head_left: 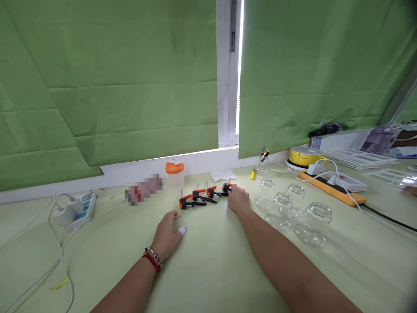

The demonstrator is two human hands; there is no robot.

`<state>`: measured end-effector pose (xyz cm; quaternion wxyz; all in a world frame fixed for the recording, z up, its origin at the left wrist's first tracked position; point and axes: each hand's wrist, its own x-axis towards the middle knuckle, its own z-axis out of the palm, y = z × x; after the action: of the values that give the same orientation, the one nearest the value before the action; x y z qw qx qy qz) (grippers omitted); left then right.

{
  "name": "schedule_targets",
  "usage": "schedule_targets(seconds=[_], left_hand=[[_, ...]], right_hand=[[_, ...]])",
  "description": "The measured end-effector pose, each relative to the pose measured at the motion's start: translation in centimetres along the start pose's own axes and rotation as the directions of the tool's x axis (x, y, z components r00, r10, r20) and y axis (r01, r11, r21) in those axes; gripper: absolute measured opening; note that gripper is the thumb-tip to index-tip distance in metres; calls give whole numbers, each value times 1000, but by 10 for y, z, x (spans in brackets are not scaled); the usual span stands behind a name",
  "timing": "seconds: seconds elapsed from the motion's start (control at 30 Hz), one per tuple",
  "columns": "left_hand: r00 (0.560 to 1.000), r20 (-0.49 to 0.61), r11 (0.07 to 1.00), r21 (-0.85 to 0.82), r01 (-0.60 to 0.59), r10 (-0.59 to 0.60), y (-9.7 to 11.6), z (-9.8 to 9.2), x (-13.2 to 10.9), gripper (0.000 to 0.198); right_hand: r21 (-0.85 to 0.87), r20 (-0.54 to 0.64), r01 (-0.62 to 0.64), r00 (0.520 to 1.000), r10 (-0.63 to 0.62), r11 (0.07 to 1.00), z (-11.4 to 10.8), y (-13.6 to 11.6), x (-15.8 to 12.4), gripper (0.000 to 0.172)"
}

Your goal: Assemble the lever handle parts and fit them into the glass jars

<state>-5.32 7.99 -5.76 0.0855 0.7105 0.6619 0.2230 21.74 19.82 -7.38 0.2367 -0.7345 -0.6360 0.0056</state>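
Note:
Several small orange-and-black clamp-like tools, each with a thin metal rod, lie in a slanting row at the middle of the table. My right hand (238, 199) is at the far right end of the row, its fingers closed around the rightmost orange-and-black tool (226, 187), which they partly cover. Beside it lie the second tool from the right (215, 192), another (199, 196) and the leftmost one (187, 203). My left hand (167, 234) rests on the table just in front of the leftmost tool, empty, with thumb apart and a white covering on the thumb tip.
Clear glass jars (282, 211) stand to the right of my right arm. Behind the tools are an orange-lidded cup (175, 174) and white paper (223, 175). An orange power strip (335, 189) lies right; a white one (83, 212) with trailing cables lies left.

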Motion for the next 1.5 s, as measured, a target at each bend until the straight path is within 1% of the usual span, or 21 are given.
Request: schedule_targets(seconds=[0.13, 0.27, 0.37, 0.5, 0.6, 0.67, 0.73, 0.77, 0.83, 0.9, 0.97, 1.03, 1.07, 1.1, 1.17, 1.23, 1.3, 1.33, 1.4, 1.43, 1.5], left_hand=[[999, 31, 998, 62, 9, -10, -6, 3, 3, 48], [995, 95, 989, 150, 0, -15, -8, 9, 1, 59], [990, 138, 977, 214, 2, -32, -6, 11, 0, 64], [990, 139, 978, 208, 4, -33, -4, 10, 0, 65], [991, 131, 982, 186, -2, -23, -3, 8, -1, 66], [992, 121, 984, 177, -4, -17, -1, 6, -3, 68], [995, 102, 991, 131, -23, 10, 3, 3, -6, 73], [996, 86, 997, 65, -44, 38, 6, 2, -7, 75], [992, 58, 982, -159, -105, 115, 13, 1, -11, 78], [981, 55, 899, -412, -145, 184, 20, 0, -15, 79], [967, 100, 815, -562, -138, 233, 24, 1, -17, 80], [945, 175, 776, -621, -111, 275, 26, 1, -20, 76], [934, 212, 771, -630, -96, 289, 27, 1, -21, 71], [923, 242, 769, -633, -83, 298, 27, 1, -22, 65], [910, 276, 763, -643, -63, 308, 28, 1, -23, 56], [904, 286, 750, -659, -55, 317, 29, 2, -24, 54], [903, 292, 744, -666, -44, 315, 30, 4, -25, 52], [905, 293, 745, -666, -37, 307, 30, 5, -25, 51], [915, 290, 751, -660, -21, 281, 30, 5, -25, 50], [919, 287, 753, -658, -15, 270, 30, 5, -25, 50], [924, 284, 754, -657, -5, 254, 30, 3, -25, 48]], right_hand=[[-25, 47, -9, 999, 10, 1000, 1, 3, 1, 28], [-29, 48, -12, 999, 14, 1000, -1, 6, 2, 30], [-22, 19, -23, 1000, 23, 999, -2, 7, 1, 31], [-16, -74, -14, 997, 13, 1000, -9, 3, -1, 34], [-14, -146, 80, 986, -82, 997, -19, -5, -8, 43], [-15, -165, 205, 965, -204, 979, -25, -11, -19, 47], [-18, -148, 362, 921, -361, 932, -29, -17, -35, 49], [-18, -125, 444, 888, -442, 896, -30, -19, -46, 48], [-15, -75, 582, 810, -582, 813, -32, -22, -70, 44], [-5, -17, 690, 723, -690, 724, -33, -24, -93, 39], [3, 35, 766, 642, -766, 643, -35, -25, -112, 36], [9, 90, 828, 558, -825, 561, -37, -26, -123, 34], [20, 111, 843, 533, -839, 538, -38, -26, -126, 33], [37, 124, 846, 525, -842, 533, -39, -26, -128, 33], [76, 137, 824, 549, -825, 561, -42, -26, -129, 31], [98, 134, 802, 577, -806, 590, -48, -24, -130, 30], [92, 79, 802, 584, -808, 590, -58, -18, -132, 31], [79, 23, 807, 586, -810, 586, -65, -13, -132, 35], [27, -146, 796, 602, -785, 605, -81, 0, -129, 45], [-10, -249, 765, 622, -743, 644, -89, 8, -126, 47], [-60, -474, 624, 669, -572, 779, -103, 26, -116, 47]])
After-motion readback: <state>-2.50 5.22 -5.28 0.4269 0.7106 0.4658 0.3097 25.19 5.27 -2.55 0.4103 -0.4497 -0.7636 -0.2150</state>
